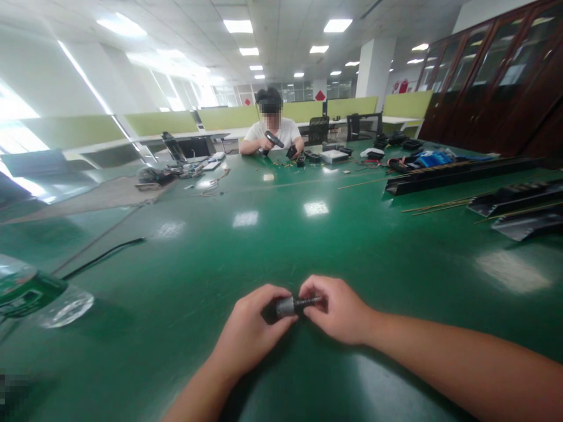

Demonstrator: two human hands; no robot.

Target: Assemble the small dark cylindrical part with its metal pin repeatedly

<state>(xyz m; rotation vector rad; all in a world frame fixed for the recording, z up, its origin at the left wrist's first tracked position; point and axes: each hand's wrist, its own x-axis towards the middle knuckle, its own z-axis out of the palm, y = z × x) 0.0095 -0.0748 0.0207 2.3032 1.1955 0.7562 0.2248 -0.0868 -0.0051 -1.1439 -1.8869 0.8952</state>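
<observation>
Bright, even light falls from the ceiling panels [238,26] above me, with window glare washing out the far left. The panels mirror as pale patches on the glossy green counter [316,208]. My hands cast only soft shadows. Straight lines bow toward the edges, and the bottle [33,293] at the counter's left edge smears.

**Colours around the hands**

Between the left hand [250,331] and right hand [336,310] sits a grey part [285,306] with a dark threaded end. Under both, the table [281,246] is glossy green. Far left, a clear bottle [35,296] wears a green label. Far right lie black rails [457,174]
</observation>
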